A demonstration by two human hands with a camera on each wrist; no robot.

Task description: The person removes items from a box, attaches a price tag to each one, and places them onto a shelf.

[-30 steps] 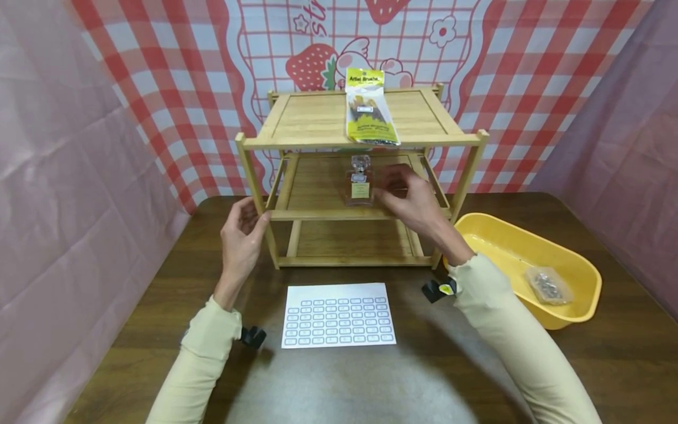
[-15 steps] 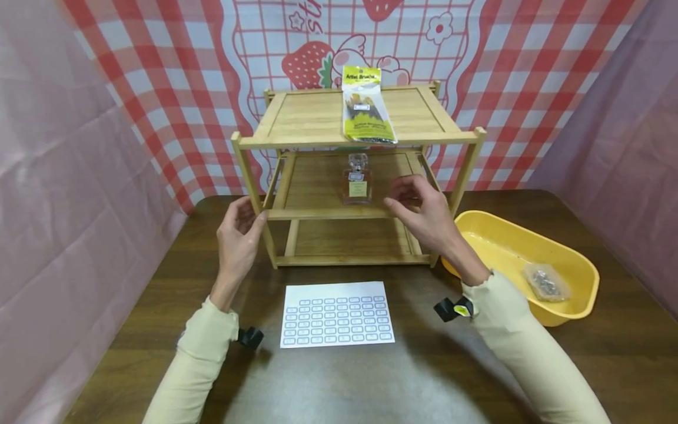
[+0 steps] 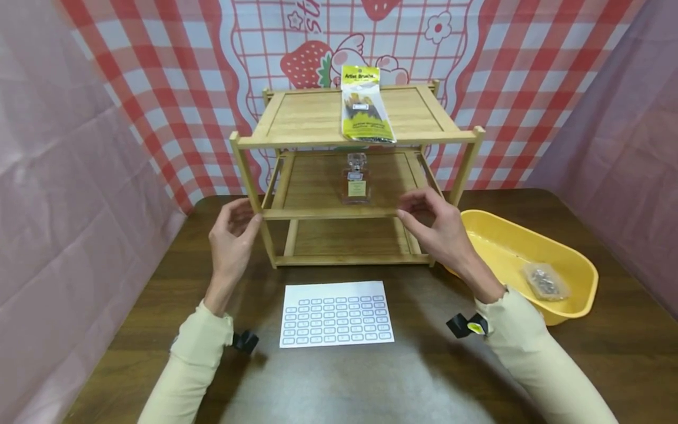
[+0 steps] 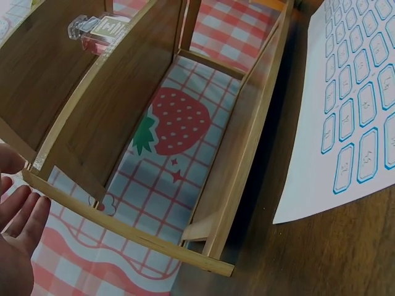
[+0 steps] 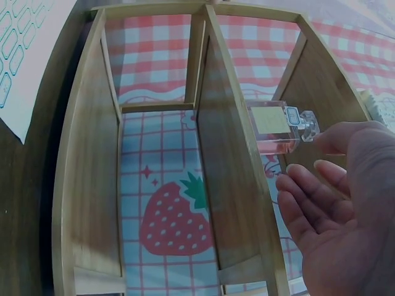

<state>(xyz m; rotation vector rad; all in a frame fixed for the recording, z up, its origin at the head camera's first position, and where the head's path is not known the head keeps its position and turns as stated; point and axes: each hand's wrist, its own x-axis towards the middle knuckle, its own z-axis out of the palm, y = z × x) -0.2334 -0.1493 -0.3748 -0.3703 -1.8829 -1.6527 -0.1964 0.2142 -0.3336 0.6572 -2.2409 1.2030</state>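
Observation:
On the middle tier of a wooden rack point(image 3: 328, 214) stands an upright perfume bottle point(image 3: 356, 187) with a small label on it. My right hand point(image 3: 436, 228) is at the tier's front edge, right of the bottle, its fingers bent loosely with nothing between them; the right wrist view shows this hand point(image 5: 352, 209) apart from the bottle point(image 5: 271, 128). Beside the rack's left front post is my left hand point(image 3: 232, 235), thumb and relaxed fingers spread. In the left wrist view those fingers point(image 4: 26, 216) lie close to the post; whether they touch it I cannot tell.
A yellow and white brush packet point(image 3: 366, 112) lies on the top tier. In front of the rack, a sheet of blue-edged labels point(image 3: 336, 315) lies on the table. At right, a yellow basin point(image 3: 574, 265) holds a small clear bag point(image 3: 545, 281).
My right hand has moved away from the bottle, to the right and toward me. The left hand has shifted slightly left. The bottle stays in place on the middle tier.

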